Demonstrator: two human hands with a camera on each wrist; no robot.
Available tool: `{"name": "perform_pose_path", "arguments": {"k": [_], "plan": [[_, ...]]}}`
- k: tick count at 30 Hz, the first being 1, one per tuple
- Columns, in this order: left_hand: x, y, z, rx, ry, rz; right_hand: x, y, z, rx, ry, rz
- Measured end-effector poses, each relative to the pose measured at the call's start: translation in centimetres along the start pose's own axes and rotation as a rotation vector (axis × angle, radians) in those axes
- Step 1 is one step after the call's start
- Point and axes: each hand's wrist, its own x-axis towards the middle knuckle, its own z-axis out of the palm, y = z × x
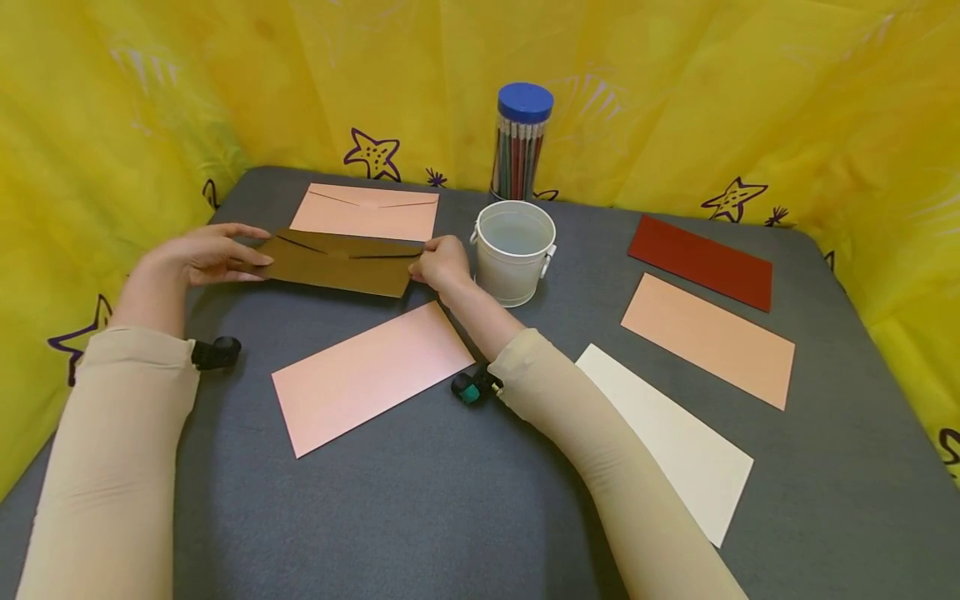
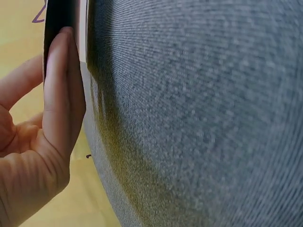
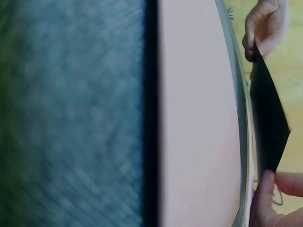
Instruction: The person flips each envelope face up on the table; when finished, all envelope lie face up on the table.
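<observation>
A brown envelope [image 1: 337, 262] with its flap side up is held between my two hands, slightly above the table. My left hand [image 1: 217, 254] grips its left end; in the left wrist view, fingers [image 2: 59, 90] lie along its underside. With thumb and finger my right hand [image 1: 444, 265] pinches the right end. The dark underside of the brown envelope [image 3: 269, 113] spans both hands in the right wrist view. Behind it lies a pink envelope [image 1: 367, 212], flap side up and partly covered. A second pink envelope [image 1: 371, 379] lies plain side up in front, below my right wrist.
Beside my right hand stands a white bucket [image 1: 510, 262]. A clear tube of pencils with a blue lid [image 1: 525, 104] is behind it. On the right lie a red envelope [image 1: 701, 262], a peach one [image 1: 708, 340] and a white one [image 1: 675, 442], partly under my right forearm.
</observation>
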Motion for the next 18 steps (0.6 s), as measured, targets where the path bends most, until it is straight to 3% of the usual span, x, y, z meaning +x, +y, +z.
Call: {"name": "perform_pose_path", "arguments": {"k": [5,13,18], "plan": [[0.1,0.1,0.6,0.054,0.002,-0.007,-0.2,0.1,-0.1,-0.153,-0.011,-0.017],[-0.1,0.7,1.5,0.129,0.050,0.001,-0.2,0.1,-0.3,-0.199,-0.021,-0.023],[-0.6,1.4,2.0,0.313,0.111,0.006,-0.3,0.1,-0.3,-0.187,-0.017,-0.024]]}}
